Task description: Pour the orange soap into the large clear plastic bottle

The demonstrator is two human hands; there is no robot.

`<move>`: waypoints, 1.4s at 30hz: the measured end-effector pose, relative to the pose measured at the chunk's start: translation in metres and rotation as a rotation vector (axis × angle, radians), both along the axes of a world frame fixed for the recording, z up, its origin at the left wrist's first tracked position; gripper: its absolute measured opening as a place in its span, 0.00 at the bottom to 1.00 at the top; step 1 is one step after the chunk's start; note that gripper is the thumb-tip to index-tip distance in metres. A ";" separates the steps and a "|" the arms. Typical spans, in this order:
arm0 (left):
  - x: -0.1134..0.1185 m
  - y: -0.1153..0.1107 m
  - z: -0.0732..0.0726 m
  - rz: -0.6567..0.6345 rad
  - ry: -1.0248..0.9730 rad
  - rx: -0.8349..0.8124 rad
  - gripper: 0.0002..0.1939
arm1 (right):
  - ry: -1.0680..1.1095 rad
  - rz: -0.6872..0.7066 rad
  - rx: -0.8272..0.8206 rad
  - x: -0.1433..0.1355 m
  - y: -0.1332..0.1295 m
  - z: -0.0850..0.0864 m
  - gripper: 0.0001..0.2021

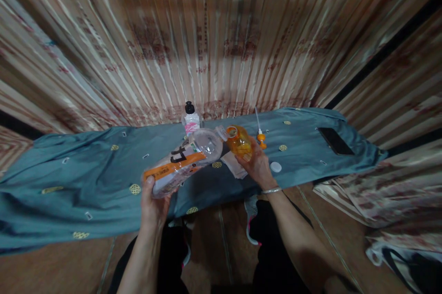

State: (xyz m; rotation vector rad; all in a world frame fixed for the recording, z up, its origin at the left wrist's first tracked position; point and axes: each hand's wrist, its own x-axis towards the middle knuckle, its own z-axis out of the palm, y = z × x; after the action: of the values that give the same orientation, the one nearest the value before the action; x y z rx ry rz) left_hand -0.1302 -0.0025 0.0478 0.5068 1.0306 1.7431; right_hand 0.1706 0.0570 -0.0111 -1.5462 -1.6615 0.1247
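Left hand: the left hand (155, 204) is clamped around the base end of a clear bottle (183, 165), thumb on its orange-banded label
Right hand: the right hand (258, 165), well apart from the left, is closed around an amber bottle (242, 145); a bracelet (271, 190) circles the wrist
Bottle mouths: the clear bottle tilts up to the right, the amber one leans left, its mouth open; the two necks meet or nearly so, contact cannot be told
Under the hands: a blue-green cloth (103, 169) with yellow motifs, a pale folded piece (234, 165) lying on it
Right of the right hand: a white round cap (275, 167)
Beyond that hand: an orange pump top (261, 139), its pale tube pointing away
Far right: a dark flat phone (334, 141)
Behind the clear bottle: a black-capped bottle (192, 122), upright
Backdrop: a striped curtain (214, 49)
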 end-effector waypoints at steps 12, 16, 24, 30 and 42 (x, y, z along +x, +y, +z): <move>-0.007 -0.001 -0.004 -0.037 0.016 0.015 0.27 | -0.013 0.027 -0.042 -0.002 0.000 0.001 0.36; -0.007 -0.001 -0.004 -0.045 0.014 0.023 0.27 | -0.015 0.024 -0.024 -0.001 0.000 -0.002 0.36; 0.004 0.002 0.007 0.017 -0.008 0.009 0.30 | -0.011 -0.005 0.004 -0.002 0.003 -0.007 0.37; 0.009 0.004 0.014 0.030 -0.023 -0.004 0.30 | -0.014 -0.012 0.008 -0.002 0.002 -0.008 0.38; 0.014 0.004 0.023 0.018 -0.015 -0.021 0.32 | -0.051 -0.005 0.034 -0.002 0.001 -0.007 0.41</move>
State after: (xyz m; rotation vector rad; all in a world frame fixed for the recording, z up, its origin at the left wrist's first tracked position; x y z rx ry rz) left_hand -0.1165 0.0014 0.0707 0.4714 1.0449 1.7478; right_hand 0.1690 0.0578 -0.0176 -1.5397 -1.6908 0.0550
